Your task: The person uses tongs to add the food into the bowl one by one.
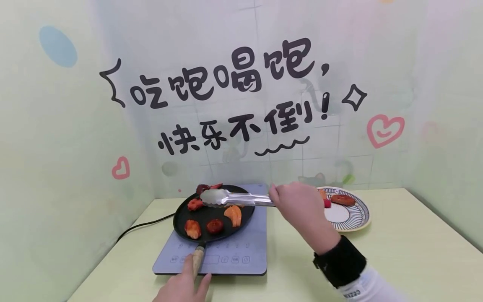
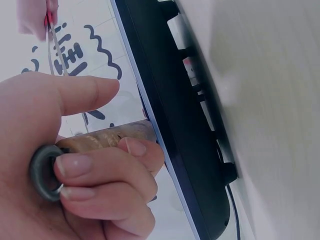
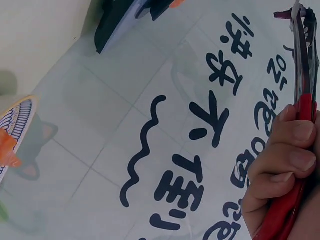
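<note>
My left hand (image 1: 179, 287) curls its fingers round the wooden handle (image 2: 102, 140) of a black frying pan (image 1: 205, 214), a ring at the handle's end by the palm. Metal tongs (image 1: 250, 199) with red grips (image 3: 282, 212) are held in my right hand (image 1: 303, 212), their scalloped tips over the pan. In the right wrist view a dark red piece of food (image 3: 283, 14) shows at the tips. Orange slices (image 1: 233, 215), a round brown piece (image 1: 214, 226), a reddish-orange piece (image 1: 193, 229) and a red piece (image 1: 195, 204) lie in the pan.
Under the pan is a flat induction cooker (image 1: 258, 247), with a black cord (image 1: 145, 223) running left. To the right stands a patterned plate (image 1: 365, 214) bearing a brown sausage-like piece (image 1: 344, 199) and orange food. A printed wall backs the pale table (image 1: 400, 251).
</note>
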The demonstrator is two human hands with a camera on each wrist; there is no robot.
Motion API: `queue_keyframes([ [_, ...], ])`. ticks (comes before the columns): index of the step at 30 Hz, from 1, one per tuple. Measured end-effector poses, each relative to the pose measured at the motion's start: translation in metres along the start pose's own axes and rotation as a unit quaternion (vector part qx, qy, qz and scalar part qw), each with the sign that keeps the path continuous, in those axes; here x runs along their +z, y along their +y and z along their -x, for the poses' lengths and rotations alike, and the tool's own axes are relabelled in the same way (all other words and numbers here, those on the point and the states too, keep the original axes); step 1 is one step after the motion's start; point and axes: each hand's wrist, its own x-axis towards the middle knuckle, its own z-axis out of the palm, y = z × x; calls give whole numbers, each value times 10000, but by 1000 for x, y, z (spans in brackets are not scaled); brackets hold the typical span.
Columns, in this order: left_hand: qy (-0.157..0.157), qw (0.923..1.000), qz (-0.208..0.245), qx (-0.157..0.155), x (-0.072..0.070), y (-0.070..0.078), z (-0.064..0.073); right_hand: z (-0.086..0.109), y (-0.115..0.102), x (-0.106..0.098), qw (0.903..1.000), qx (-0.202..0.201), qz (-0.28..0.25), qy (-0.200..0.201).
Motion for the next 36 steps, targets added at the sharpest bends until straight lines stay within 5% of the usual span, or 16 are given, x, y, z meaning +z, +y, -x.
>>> queue_keyframes([
  [4, 51, 10000, 4, -77, 7, -1, 1, -4, -14, 18, 9974, -218, 376, 580],
  [15, 184, 9998, -54, 100, 4, -1, 3, -2, -32, 33, 9993, -34, 360, -61],
  [28, 202, 9997, -93, 111, 4, -2, 1, -7, -24, 18, 9944, 499, -89, -930],
  [36, 127, 9998, -80, 93, 7, -4, -1, -9, -2, -11, 9798, 1089, -923, -1403],
])
